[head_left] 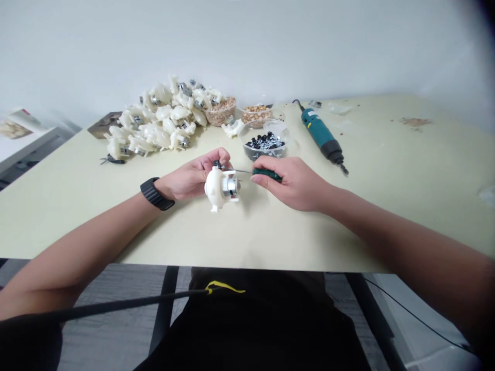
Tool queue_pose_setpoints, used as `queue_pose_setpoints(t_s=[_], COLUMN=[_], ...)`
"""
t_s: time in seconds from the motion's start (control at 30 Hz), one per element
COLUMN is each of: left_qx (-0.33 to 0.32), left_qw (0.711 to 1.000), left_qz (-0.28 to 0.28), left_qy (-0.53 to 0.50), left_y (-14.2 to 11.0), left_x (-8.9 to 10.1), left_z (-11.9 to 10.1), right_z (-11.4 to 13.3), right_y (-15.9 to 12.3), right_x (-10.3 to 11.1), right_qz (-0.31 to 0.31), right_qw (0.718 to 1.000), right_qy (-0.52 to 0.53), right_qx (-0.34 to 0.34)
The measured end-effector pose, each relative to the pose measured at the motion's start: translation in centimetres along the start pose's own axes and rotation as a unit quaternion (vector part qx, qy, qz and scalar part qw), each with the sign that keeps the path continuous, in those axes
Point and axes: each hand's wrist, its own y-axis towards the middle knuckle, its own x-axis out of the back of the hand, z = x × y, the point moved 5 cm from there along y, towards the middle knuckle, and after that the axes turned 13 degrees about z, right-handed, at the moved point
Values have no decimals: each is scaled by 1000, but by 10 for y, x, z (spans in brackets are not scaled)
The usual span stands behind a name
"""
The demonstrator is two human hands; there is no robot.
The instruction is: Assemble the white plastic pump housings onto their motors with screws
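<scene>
My left hand (pixel 195 174) is closed on a white plastic housing (pixel 215 189) with a silver motor (pixel 231 186) set in its right side, and holds it above the table. A small black part (pixel 217 164) sits at the top of the housing, by my left fingers. In my right hand (pixel 292 181) is a screwdriver with a dark green handle (pixel 267 174), its thin shaft lying nearly level and pointing left. The shaft's tip reaches the area of the black part; whether it touches is too small to tell.
Behind my left hand lies a heap of similar white housings (pixel 162 121) with pliers (pixel 113 160) beside it. A clear tub of screws and black parts (pixel 264 143) stands ahead, near two tubs of small brown pieces (pixel 220 112). A teal power screwdriver (pixel 322 133) lies right on the table (pixel 185 232).
</scene>
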Motion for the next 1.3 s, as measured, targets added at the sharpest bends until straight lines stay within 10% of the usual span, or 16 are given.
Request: queue_pose_setpoints(t_s=[1.3], left_qx=[6], left_qw=[996], left_qz=[68], left_qy=[-51], left_y=[-2], left_x=[4], left_z=[8], right_z=[4], right_y=[-1], right_x=[3], right_qz=[17], right_qw=[1000], right_qy=[1], right_qx=[21])
